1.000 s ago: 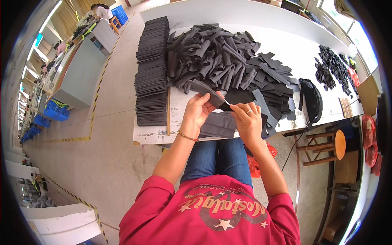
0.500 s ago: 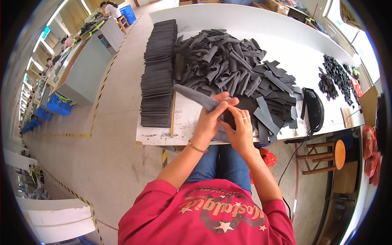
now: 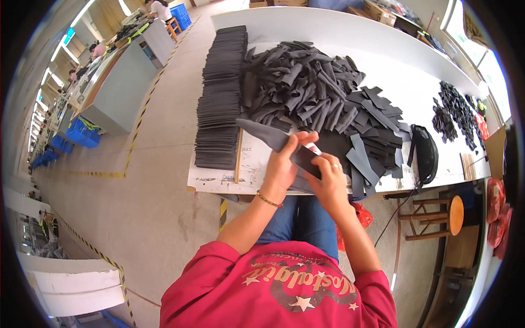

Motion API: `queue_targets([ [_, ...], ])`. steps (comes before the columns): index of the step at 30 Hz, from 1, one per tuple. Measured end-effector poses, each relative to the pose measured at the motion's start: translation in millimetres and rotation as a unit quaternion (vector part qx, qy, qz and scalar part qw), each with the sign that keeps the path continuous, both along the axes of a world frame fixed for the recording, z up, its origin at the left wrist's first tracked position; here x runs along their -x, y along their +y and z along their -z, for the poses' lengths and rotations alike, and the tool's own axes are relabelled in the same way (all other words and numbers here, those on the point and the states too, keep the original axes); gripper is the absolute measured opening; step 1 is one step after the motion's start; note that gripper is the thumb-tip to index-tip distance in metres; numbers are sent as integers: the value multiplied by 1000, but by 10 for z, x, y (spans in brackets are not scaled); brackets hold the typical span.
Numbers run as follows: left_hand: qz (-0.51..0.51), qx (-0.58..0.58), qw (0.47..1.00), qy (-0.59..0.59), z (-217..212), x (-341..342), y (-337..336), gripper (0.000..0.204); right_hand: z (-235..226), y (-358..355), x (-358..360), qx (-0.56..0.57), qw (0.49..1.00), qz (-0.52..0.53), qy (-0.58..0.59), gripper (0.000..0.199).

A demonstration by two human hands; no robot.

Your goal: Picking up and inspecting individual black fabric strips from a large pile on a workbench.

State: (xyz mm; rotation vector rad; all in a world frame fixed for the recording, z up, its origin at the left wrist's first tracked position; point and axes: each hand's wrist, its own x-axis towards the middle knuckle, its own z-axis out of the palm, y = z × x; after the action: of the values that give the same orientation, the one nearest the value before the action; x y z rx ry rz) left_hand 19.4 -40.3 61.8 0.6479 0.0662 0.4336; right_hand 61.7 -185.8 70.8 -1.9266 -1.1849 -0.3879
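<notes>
Over the front edge of the table, my left hand (image 3: 283, 164) is closed on a grey fabric sleeve (image 3: 262, 132), whose narrow end points to the far left. A flat black strip (image 3: 306, 160) lies between my two hands, its left end against the fabric under my left fingers. Whether that end sits inside the sleeve, I cannot tell. My right hand (image 3: 331, 179), with a ring on it, pinches the strip's right end between thumb and fingers. Beyond my hands lies a heap of rolled grey fabric sleeves (image 3: 306, 82), with loose flat dark strips (image 3: 377, 128) to its right.
Along the left side of the white table (image 3: 219, 185) runs a tall stack of flat dark pieces (image 3: 221, 104), beside a wooden stick (image 3: 239, 158). A black bag (image 3: 425, 156) with a cord lies at the right. Near the right front stands a wooden stool (image 3: 455, 212).
My hands have drawn slightly apart, and more of the black strip shows between them. The whole view has shifted a little, so the table appears farther right.
</notes>
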Motion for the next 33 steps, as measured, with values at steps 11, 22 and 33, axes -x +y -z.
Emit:
queue_targets([
  [11, 20, 59, 998, 7, 287, -38, -236, 30, 39, 175, -19, -46, 995, -62, 57, 14],
  [22, -106, 54, 993, 6, -91, -51, 2, 35, -71, -52, -186, -7, 995, -93, 35, 11],
  [33, -115, 82, 990, -5, 92, -46, -233, 32, 21, 44, -213, -28, 992, -106, 63, 15],
])
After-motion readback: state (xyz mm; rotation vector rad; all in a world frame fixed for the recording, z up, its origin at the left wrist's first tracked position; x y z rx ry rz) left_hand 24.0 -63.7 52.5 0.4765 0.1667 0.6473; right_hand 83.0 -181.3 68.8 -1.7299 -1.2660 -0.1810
